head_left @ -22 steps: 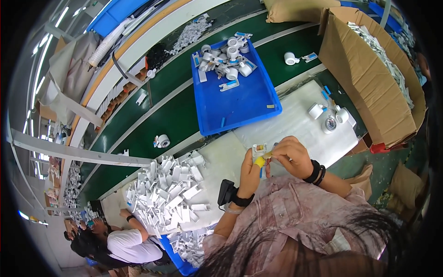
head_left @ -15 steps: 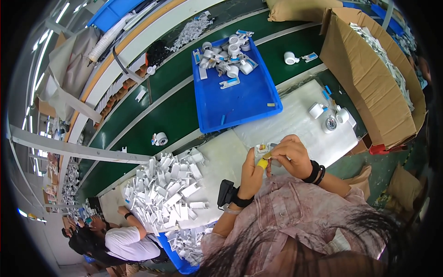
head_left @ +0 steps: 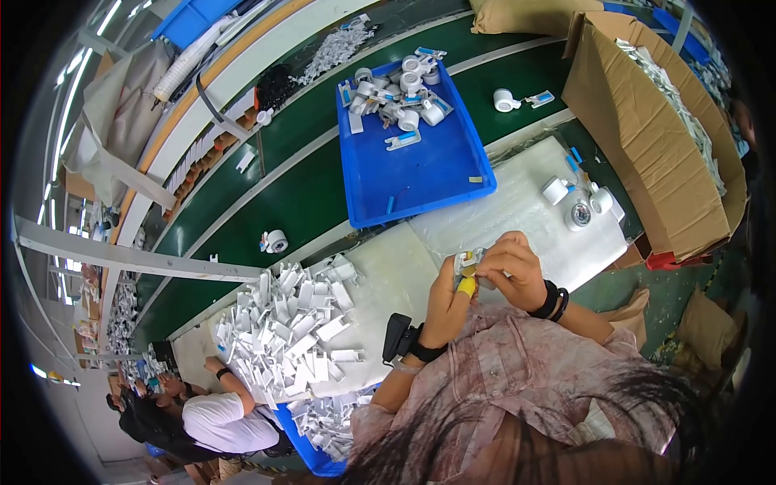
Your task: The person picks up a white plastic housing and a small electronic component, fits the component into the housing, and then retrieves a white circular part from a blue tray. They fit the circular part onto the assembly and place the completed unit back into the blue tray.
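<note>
A small white plastic part (head_left: 469, 259) with a yellowish patch is held up in front of my chest. My left hand (head_left: 445, 305) grips it from the left, and its thumb wears a yellow cover (head_left: 466, 286). My right hand (head_left: 516, 272) is closed, its fingertips pinched against the part's right side; what exactly lies between them is too small to tell. Beyond my hands is the white-covered worktable (head_left: 453, 202). To the right on it rest several round white units, one with a dark round face (head_left: 579, 214).
A blue tray (head_left: 404, 190) with round white units stands ahead, overlapping a green conveyor belt (head_left: 307, 178). White plastic pieces (head_left: 295, 323) are heaped at left, above a blue bin (head_left: 311, 453). A cardboard box (head_left: 630, 137) stands right. A co-worker (head_left: 226, 424) sits at lower left.
The white part has tilted more upright between my hands, and the right fingertips have moved up onto it. Loose units on the belt have drifted slightly left.
</note>
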A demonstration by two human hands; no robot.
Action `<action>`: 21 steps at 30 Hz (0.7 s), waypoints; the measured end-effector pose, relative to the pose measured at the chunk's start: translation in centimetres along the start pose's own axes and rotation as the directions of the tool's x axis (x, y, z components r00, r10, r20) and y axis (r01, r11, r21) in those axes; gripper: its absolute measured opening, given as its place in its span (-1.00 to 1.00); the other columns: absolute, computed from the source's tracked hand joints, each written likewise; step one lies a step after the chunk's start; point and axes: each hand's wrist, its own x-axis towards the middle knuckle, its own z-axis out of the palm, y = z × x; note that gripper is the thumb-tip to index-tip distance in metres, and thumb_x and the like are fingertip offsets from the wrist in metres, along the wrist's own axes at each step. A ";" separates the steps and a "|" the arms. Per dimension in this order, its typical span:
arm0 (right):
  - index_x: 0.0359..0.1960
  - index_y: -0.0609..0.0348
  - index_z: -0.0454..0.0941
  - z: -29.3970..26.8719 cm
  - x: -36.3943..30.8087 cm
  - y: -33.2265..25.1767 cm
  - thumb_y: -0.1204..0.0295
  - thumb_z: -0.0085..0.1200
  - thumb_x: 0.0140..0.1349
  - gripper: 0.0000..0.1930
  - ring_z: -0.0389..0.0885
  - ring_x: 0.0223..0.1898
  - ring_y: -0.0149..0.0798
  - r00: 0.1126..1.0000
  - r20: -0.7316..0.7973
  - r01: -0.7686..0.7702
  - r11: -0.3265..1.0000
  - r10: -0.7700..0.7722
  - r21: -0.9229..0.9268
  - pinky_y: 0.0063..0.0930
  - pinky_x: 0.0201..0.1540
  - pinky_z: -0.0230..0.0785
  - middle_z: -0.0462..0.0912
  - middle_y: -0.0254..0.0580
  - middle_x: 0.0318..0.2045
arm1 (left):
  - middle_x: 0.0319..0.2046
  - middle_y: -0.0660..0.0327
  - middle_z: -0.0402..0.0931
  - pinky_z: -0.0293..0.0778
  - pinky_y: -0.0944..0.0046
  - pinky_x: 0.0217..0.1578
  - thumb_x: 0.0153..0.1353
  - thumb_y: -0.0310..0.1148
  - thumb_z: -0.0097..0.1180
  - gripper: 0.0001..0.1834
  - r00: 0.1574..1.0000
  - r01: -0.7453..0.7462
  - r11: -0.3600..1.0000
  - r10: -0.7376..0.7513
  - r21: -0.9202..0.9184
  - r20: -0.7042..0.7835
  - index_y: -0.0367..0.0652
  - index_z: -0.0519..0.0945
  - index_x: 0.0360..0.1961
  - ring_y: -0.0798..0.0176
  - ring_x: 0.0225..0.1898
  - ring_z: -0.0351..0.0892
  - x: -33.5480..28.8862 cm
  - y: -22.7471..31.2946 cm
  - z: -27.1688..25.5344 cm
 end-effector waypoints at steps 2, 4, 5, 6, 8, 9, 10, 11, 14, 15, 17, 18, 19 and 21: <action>-0.36 0.04 0.62 0.1 0.1 0.0 0.54 0.29 -0.02 -0.83 0.46 -0.30 -0.25 1.000 0.002 -0.001 1.000 0.001 0.007 -0.40 -0.10 0.22 0.59 -0.37 -0.38 | -0.43 0.28 0.40 0.38 0.46 -0.47 0.27 -0.49 -0.21 -0.68 1.000 -0.002 1.000 0.002 0.000 -0.007 -0.31 0.34 0.04 0.48 -0.46 0.37 0.0 -0.1 0.0; -0.36 0.04 0.62 0.0 0.2 0.0 0.54 0.29 -0.02 -0.83 0.46 -0.30 -0.25 1.000 0.003 -0.002 1.000 0.002 0.015 -0.40 -0.10 0.21 0.59 -0.37 -0.39 | -0.43 0.28 0.39 0.38 0.46 -0.47 0.27 -0.48 -0.21 -0.68 1.000 -0.003 1.000 0.004 0.001 -0.016 -0.31 0.34 0.05 0.47 -0.46 0.37 0.0 -0.1 0.0; -0.36 0.04 0.62 0.0 0.3 -0.1 0.53 0.29 -0.02 -0.83 0.46 -0.30 -0.25 1.000 0.007 0.007 1.000 -0.007 -0.003 -0.39 -0.10 0.21 0.59 -0.37 -0.39 | -0.43 0.28 0.39 0.38 0.46 -0.47 0.29 -0.46 -0.19 -0.67 1.000 -0.013 1.000 0.013 -0.026 -0.008 -0.31 0.33 0.06 0.48 -0.47 0.37 0.0 0.0 0.0; -0.36 0.04 0.62 -0.1 0.4 -0.1 0.53 0.29 -0.02 -0.83 0.46 -0.30 -0.25 1.000 0.012 0.017 1.000 -0.016 -0.020 -0.39 -0.10 0.20 0.59 -0.37 -0.40 | -0.43 0.28 0.39 0.38 0.46 -0.47 0.30 -0.43 -0.18 -0.66 1.000 -0.023 0.998 0.023 -0.052 -0.002 -0.31 0.33 0.07 0.48 -0.47 0.37 0.0 0.1 0.0; -0.36 0.04 0.62 -0.1 0.5 -0.1 0.53 0.29 -0.02 -0.83 0.46 -0.30 -0.25 1.000 0.016 0.021 0.999 -0.021 -0.025 -0.39 -0.09 0.20 0.59 -0.37 -0.40 | -0.41 0.27 0.41 0.38 0.46 -0.49 0.31 -0.41 -0.15 -0.65 0.999 -0.041 0.998 0.042 -0.043 0.010 -0.32 0.32 0.09 0.48 -0.47 0.38 -0.1 -0.4 -0.3; -0.36 0.04 0.62 -0.2 0.5 -0.1 0.52 0.29 -0.01 -0.83 0.46 -0.30 -0.25 1.000 0.019 0.025 0.999 -0.024 -0.032 -0.39 -0.09 0.19 0.59 -0.38 -0.39 | -0.39 0.26 0.43 0.39 0.46 -0.50 0.31 -0.39 -0.12 -0.63 0.998 -0.059 0.998 0.060 -0.033 0.025 -0.32 0.31 0.10 0.48 -0.47 0.40 -0.1 -0.7 -0.4; -0.36 0.04 0.62 -0.2 0.5 0.0 0.52 0.29 -0.01 -0.83 0.46 -0.30 -0.25 0.999 0.020 0.026 0.999 -0.025 -0.030 -0.39 -0.09 0.19 0.59 -0.38 -0.39 | -0.39 0.26 0.43 0.39 0.46 -0.50 0.31 -0.39 -0.12 -0.63 0.998 -0.059 0.998 0.060 -0.033 0.023 -0.32 0.31 0.10 0.48 -0.47 0.40 -0.1 -0.9 -0.3; -0.36 0.03 0.62 -0.2 0.5 0.0 0.52 0.29 -0.01 -0.84 0.46 -0.30 -0.26 1.000 0.021 0.021 1.000 -0.021 -0.023 -0.39 -0.09 0.19 0.59 -0.38 -0.40 | -0.38 0.25 0.45 0.38 0.45 -0.52 0.31 -0.37 -0.09 -0.62 0.999 -0.044 0.999 0.045 0.009 -0.014 -0.31 0.31 0.11 0.48 -0.47 0.41 -0.2 -1.1 -0.1; -0.36 0.03 0.62 -0.2 0.7 0.0 0.52 0.28 0.00 -0.85 0.46 -0.31 -0.27 0.999 0.026 0.022 1.000 -0.022 -0.015 -0.39 -0.09 0.18 0.59 -0.38 -0.41 | -0.35 0.23 0.49 0.38 0.44 -0.55 0.32 -0.35 -0.05 -0.62 0.998 -0.035 0.997 0.039 0.068 -0.055 -0.31 0.33 0.10 0.47 -0.48 0.44 -0.2 -1.2 0.0; -0.36 0.03 0.62 -0.3 0.8 -0.1 0.51 0.28 0.01 -0.85 0.46 -0.32 -0.28 0.999 0.029 0.027 1.000 -0.026 -0.015 -0.39 -0.08 0.18 0.59 -0.38 -0.41 | -0.35 0.22 0.50 0.38 0.44 -0.56 0.32 -0.34 -0.03 -0.63 0.997 -0.041 0.996 0.046 0.085 -0.058 -0.31 0.34 0.09 0.46 -0.48 0.45 -0.2 -1.2 0.1; -0.36 0.03 0.62 -0.3 0.8 0.0 0.51 0.27 0.02 -0.86 0.46 -0.33 -0.29 0.999 0.033 0.032 0.999 -0.032 -0.019 -0.39 -0.08 0.18 0.59 -0.38 -0.42 | -0.37 0.22 0.50 0.38 0.43 -0.56 0.33 -0.34 -0.04 -0.64 0.997 -0.037 0.995 0.043 0.090 -0.067 -0.31 0.35 0.07 0.46 -0.49 0.44 -0.2 -1.2 0.1; -0.36 0.03 0.62 -0.3 0.8 0.0 0.51 0.26 0.03 -0.87 0.47 -0.33 -0.31 0.999 0.037 0.038 0.999 -0.037 -0.025 -0.39 -0.08 0.17 0.59 -0.39 -0.42 | -0.38 0.21 0.49 0.38 0.42 -0.55 0.34 -0.33 -0.04 -0.66 0.996 -0.033 0.995 0.040 0.093 -0.074 -0.31 0.37 0.05 0.45 -0.50 0.44 -0.2 -1.2 0.2; -0.36 0.03 0.62 -0.3 0.9 0.0 0.51 0.26 0.03 -0.87 0.47 -0.33 -0.31 0.999 0.037 0.037 0.999 -0.037 -0.025 -0.39 -0.08 0.17 0.59 -0.39 -0.42 | -0.38 0.21 0.49 0.38 0.42 -0.55 0.34 -0.33 -0.04 -0.66 0.996 -0.033 0.995 0.040 0.094 -0.074 -0.31 0.37 0.05 0.45 -0.50 0.44 -0.1 -1.2 0.2; -0.37 0.03 0.61 -0.4 0.9 0.0 0.51 0.26 0.04 -0.88 0.48 -0.34 -0.33 0.998 0.037 0.046 0.998 -0.045 -0.040 -0.39 -0.07 0.17 0.59 -0.40 -0.42 | -0.41 0.20 0.48 0.37 0.40 -0.52 0.35 -0.34 -0.05 -0.68 0.996 -0.039 0.991 0.049 0.127 -0.075 -0.31 0.37 0.03 0.43 -0.51 0.44 -0.1 -1.1 0.2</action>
